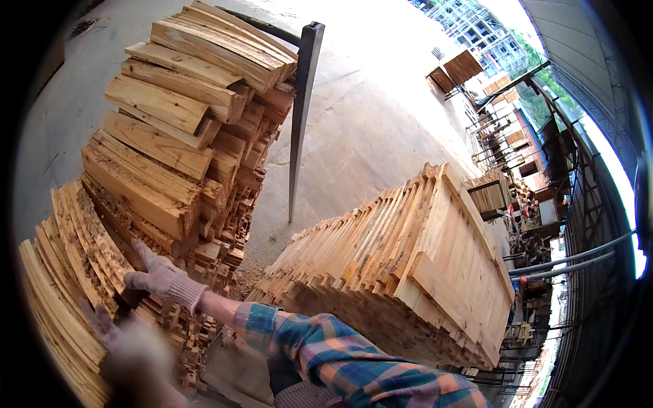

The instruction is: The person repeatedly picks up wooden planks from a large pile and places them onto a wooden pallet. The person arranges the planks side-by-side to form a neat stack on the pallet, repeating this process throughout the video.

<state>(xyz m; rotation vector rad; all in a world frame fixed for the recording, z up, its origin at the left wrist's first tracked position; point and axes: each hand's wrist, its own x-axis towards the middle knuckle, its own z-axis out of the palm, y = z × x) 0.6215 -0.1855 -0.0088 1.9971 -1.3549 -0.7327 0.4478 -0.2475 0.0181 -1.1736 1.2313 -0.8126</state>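
Observation:
My right hand [163, 277], in a pale knitted work glove, reaches over the left stack of wooden boards [146, 170]. Its visible fingers are stretched apart, with no board seen between them. Below it is my left hand [129, 340], gloved too and partly blurred, close to the long boards [51, 296] at the stack's near left end. Two of its fingers stick out, spread over these boards; whether they touch the wood I cannot tell. Loose sawdust and bark crumbs lie on several boards near both hands.
A dark upright metal post [303, 115] stands beside the stack. To the right is a second big pile of pale boards [401, 265], with wide panels at its end. Concrete floor [367, 115] runs between and beyond. More wood stacks [462, 66] stand farther off.

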